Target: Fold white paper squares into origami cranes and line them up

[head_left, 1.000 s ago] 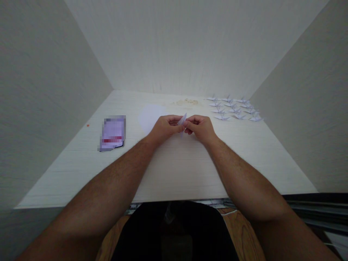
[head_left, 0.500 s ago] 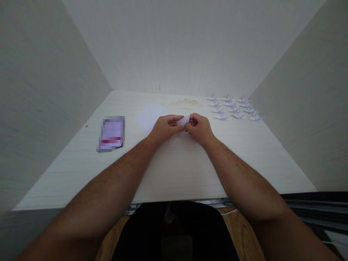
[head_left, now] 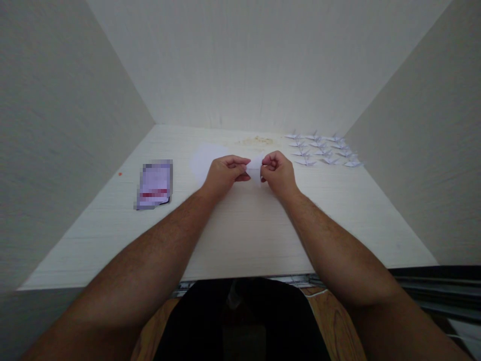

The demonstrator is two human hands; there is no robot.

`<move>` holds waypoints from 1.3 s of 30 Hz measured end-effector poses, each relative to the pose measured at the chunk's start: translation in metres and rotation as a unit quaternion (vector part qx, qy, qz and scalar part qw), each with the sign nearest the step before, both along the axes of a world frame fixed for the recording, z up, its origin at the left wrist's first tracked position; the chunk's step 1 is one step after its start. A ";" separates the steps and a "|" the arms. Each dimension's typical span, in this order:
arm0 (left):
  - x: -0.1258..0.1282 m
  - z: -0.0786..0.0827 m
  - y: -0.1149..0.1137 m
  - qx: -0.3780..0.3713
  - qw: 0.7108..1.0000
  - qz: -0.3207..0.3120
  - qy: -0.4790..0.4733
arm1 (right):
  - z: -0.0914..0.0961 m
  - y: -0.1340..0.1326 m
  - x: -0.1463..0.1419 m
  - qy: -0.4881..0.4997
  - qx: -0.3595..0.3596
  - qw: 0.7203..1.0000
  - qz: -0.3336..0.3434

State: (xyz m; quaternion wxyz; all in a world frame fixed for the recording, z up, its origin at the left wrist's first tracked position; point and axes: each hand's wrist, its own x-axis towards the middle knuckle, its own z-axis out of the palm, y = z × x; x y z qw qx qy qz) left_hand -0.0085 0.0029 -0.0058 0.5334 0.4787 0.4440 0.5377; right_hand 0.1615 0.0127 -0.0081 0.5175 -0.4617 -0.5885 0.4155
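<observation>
Open room just inside near edge (head_left: 244, 278) of pale, streak-grained surface (head_left: 244, 230); farther in, centrally, folded white paper (head_left: 255, 164) pinched between left hand (head_left: 225, 173) and right hand (head_left: 278, 174); sharp-winged paper birds (head_left: 320, 146), far right

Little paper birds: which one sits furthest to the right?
The paper bird at the right end of the row nearest the person; every other bird sits further left.
</observation>
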 end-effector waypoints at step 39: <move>0.003 0.000 0.002 0.013 0.993 0.010 -0.115 | -0.005 0.000 0.003 -0.159 0.169 0.969 0.086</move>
